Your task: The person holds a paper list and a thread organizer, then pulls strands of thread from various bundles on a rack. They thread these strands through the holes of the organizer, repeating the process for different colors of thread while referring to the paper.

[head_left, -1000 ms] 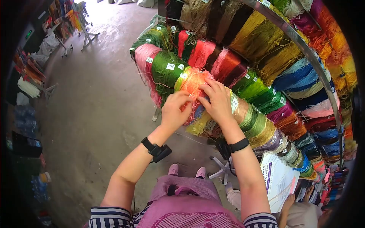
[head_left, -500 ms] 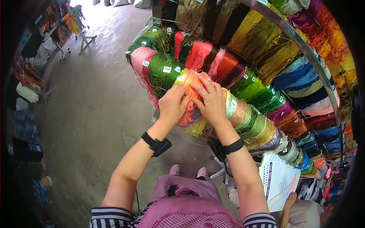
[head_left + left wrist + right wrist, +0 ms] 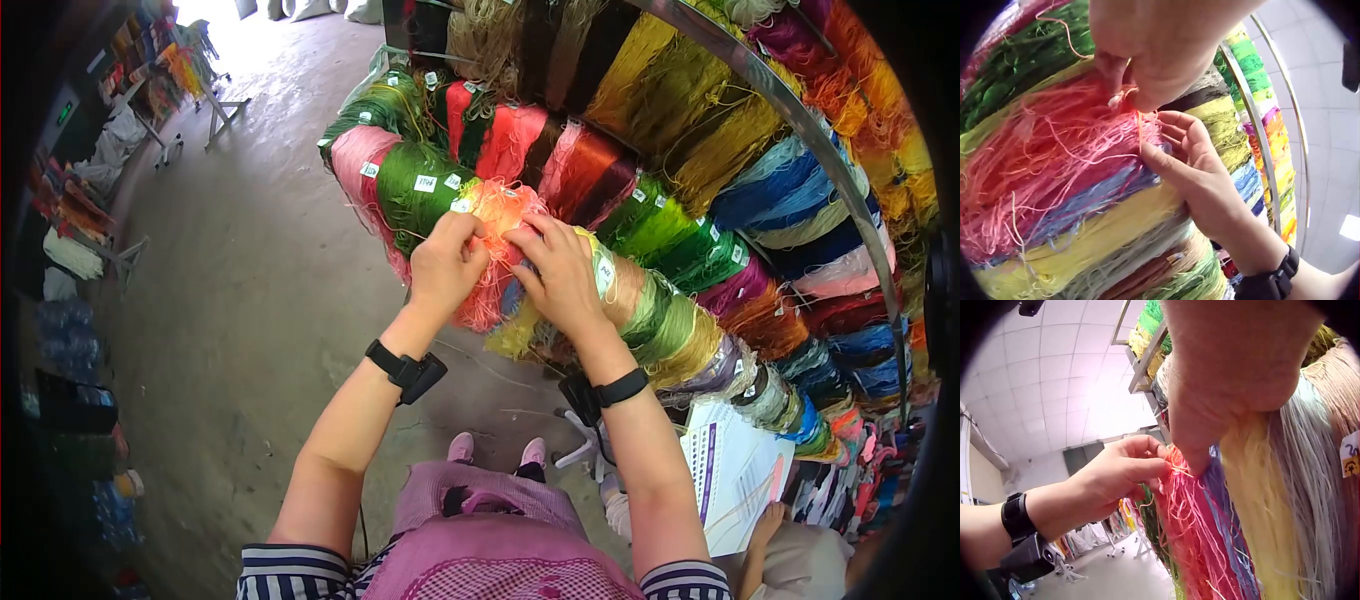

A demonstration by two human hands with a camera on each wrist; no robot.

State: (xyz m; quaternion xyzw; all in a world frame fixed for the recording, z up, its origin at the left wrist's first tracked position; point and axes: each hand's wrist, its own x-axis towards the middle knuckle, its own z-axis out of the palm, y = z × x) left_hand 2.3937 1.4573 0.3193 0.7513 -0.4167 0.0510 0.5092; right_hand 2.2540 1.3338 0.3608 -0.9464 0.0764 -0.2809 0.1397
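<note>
A coral-pink thread bundle point(image 3: 490, 290) hangs over the near rail, between green thread point(image 3: 412, 190) and pale yellow thread point(image 3: 515, 335). My left hand point(image 3: 447, 270) pinches strands near the top of the bundle; in the right wrist view the left hand point(image 3: 1107, 475) has thumb and forefinger together on an orange strand. My right hand point(image 3: 565, 275) lies on the bundle's right side, and in the left wrist view the right hand point(image 3: 1210, 181) pinches a thin orange strand between thumb and fingers. Loose strands point(image 3: 1072, 150) spread below the hands.
More labelled thread bundles point(image 3: 670, 320) line the rack to the right, under a curved metal rail point(image 3: 800, 125). A printed sheet point(image 3: 735, 475) lies at lower right beside another person's hand point(image 3: 768, 525). A wheeled base point(image 3: 580, 440) stands below; grey floor point(image 3: 230, 300) extends left.
The rack has shifted slightly left in the head view. My left hand has moved a little left and up along the bundle, and the gap between the hands is wider.
</note>
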